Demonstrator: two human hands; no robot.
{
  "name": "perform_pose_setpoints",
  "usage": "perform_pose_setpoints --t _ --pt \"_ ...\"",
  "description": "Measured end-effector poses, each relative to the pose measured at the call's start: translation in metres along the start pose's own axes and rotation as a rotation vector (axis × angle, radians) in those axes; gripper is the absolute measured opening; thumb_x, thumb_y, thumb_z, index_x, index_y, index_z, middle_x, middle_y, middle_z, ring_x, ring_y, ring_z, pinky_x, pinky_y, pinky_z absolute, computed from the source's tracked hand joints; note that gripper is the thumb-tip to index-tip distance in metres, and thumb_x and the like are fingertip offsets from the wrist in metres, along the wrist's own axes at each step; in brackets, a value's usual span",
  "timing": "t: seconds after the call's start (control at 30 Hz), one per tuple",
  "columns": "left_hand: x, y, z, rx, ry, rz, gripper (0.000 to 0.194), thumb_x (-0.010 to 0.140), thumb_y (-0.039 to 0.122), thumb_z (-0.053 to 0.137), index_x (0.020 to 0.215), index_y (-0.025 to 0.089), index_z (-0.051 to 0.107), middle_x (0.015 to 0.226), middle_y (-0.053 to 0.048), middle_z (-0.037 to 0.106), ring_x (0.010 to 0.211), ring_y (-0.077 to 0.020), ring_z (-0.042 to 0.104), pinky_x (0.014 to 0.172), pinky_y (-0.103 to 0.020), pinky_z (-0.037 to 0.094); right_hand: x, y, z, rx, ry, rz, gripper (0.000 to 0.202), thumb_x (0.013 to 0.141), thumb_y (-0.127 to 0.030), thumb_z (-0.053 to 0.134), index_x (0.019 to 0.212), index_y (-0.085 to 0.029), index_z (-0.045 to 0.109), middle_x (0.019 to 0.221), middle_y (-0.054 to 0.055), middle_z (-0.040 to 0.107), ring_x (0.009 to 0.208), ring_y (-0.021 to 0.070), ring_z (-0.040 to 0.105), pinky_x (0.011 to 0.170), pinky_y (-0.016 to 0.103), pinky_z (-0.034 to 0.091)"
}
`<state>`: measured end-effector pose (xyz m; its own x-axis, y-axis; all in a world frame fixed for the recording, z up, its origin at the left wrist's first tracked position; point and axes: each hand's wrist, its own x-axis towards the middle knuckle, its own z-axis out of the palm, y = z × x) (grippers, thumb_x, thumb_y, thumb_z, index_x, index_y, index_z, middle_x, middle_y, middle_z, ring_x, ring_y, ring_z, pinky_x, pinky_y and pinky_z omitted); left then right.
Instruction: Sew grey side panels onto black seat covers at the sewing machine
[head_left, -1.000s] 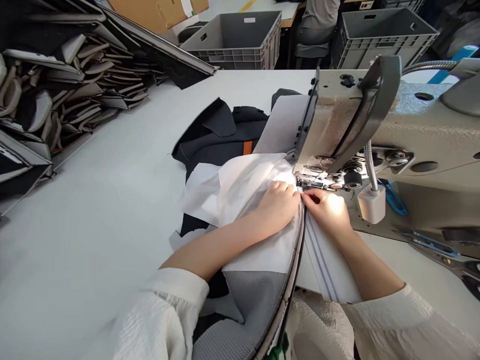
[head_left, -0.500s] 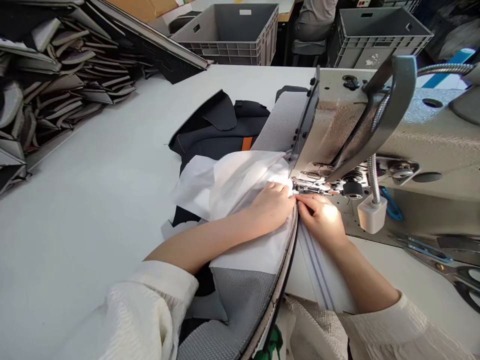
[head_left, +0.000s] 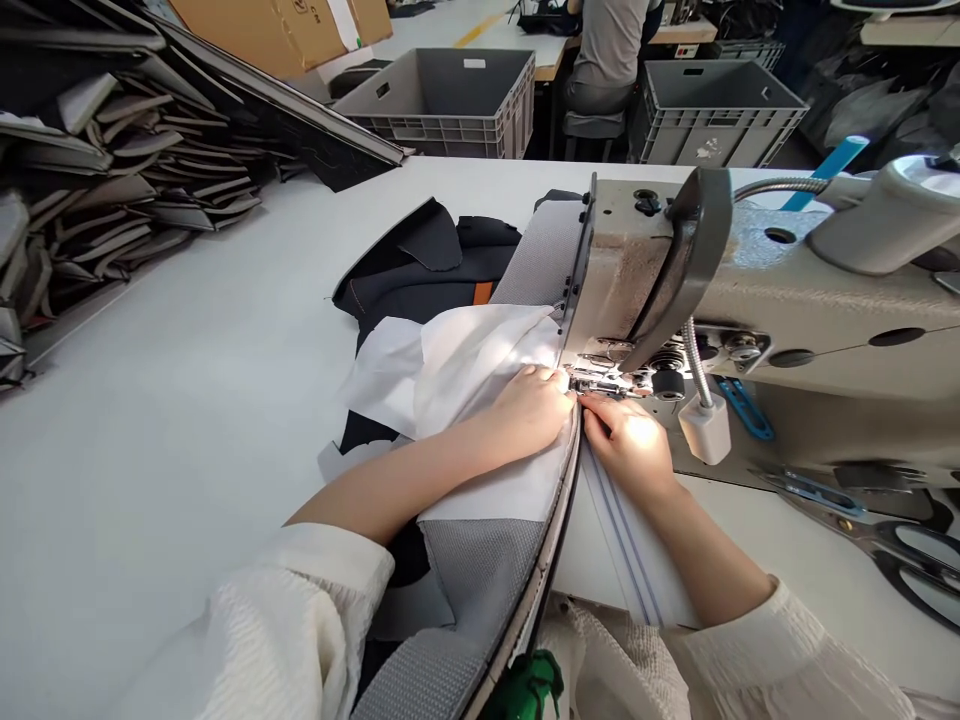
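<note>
My left hand (head_left: pixel 534 408) presses on white cloth (head_left: pixel 465 350) close to the lit needle area of a sewing machine (head_left: pixel 645 270), its fingers bent together. Just right of it, my right hand (head_left: pixel 628 440) pinches the dark seam edge (head_left: pixel 571 460) of the piece in front of the presser foot. Under the white cloth lies grey mesh fabric (head_left: pixel 487 570), which runs down toward my lap. Dark fabric with an orange tab (head_left: pixel 482 293) spreads behind. The fingertips of both hands are partly hidden at the seam.
Stacked dark-edged pieces (head_left: pixel 150 170) fill the left back. Grey crates (head_left: pixel 472 100) stand beyond the white table (head_left: pixel 187 400). A person (head_left: pixel 609 45) sits behind. Scissors (head_left: pixel 892 555) lie at the right, near a blue tool (head_left: pixel 744 408). A thread cone (head_left: pixel 885 215) is on the machine.
The view has tilted up and shifted right, showing more of the background and the thread cone. Both hands keep about the same place at the machine.
</note>
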<state>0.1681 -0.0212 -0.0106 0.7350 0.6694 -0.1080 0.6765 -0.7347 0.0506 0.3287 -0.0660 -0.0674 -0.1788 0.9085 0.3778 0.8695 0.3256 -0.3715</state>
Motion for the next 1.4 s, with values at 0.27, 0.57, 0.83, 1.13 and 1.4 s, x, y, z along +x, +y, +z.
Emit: perform_pose_setpoints --t 0.27,0.57,0.83,1.13,1.4 --pt "-0.006 0.002 0.001 -0.006 0.038 0.008 0.026 0.087 0.019 0.044 0.099 0.013 0.066 0.105 -0.013 0.060 0.108 -0.0257 0.052 0.093 -0.039 0.039 -0.013 -0.002 -0.005 0.025 0.013 -0.046 0.026 0.090 -0.022 0.046 0.106 -0.018 0.066 0.105 0.003 0.069 0.088 0.0209 0.061 0.080 0.033 0.050" --pt "0.003 -0.011 0.009 -0.040 0.114 0.070 0.021 0.077 0.017 0.048 0.084 0.015 0.068 0.090 -0.009 0.064 0.088 -0.0223 0.056 0.083 -0.035 0.041 -0.067 -0.012 -0.019 0.027 -0.049 -0.047 0.034 0.089 -0.031 0.050 0.121 -0.019 0.058 0.124 0.009 0.057 0.104 0.0254 0.053 0.088 0.040 0.044" --pt "0.013 -0.009 0.008 0.036 0.114 0.085 0.021 0.076 0.015 0.046 0.073 0.013 0.067 0.078 -0.008 0.066 0.079 -0.0206 0.057 0.081 -0.034 0.041 -0.074 -0.019 -0.015 -0.121 -0.037 -0.006 0.031 0.090 -0.028 0.048 0.117 -0.019 0.061 0.114 0.009 0.061 0.098 0.0239 0.052 0.085 0.036 0.041" --pt "-0.092 -0.027 0.010 -0.064 0.071 0.162 0.036 0.086 0.020 0.039 0.110 0.023 0.066 0.101 -0.005 0.067 0.095 -0.0202 0.055 0.084 -0.031 0.041 -0.089 -0.044 -0.014 -0.059 -0.090 -0.067 0.027 0.091 -0.020 0.043 0.104 -0.023 0.067 0.072 0.003 0.057 0.069 0.0167 0.052 0.064 0.028 0.039" --pt "-0.067 -0.025 -0.026 -0.046 -0.354 -0.047 0.046 0.073 0.048 0.065 0.112 0.024 0.061 0.089 -0.003 0.066 0.078 -0.0216 0.059 0.058 -0.026 0.038 -0.117 0.039 -0.070 -0.098 0.069 -0.055 0.037 0.085 -0.009 0.039 0.106 -0.022 0.066 0.103 0.005 0.065 0.095 0.0174 0.059 0.086 0.029 0.048"
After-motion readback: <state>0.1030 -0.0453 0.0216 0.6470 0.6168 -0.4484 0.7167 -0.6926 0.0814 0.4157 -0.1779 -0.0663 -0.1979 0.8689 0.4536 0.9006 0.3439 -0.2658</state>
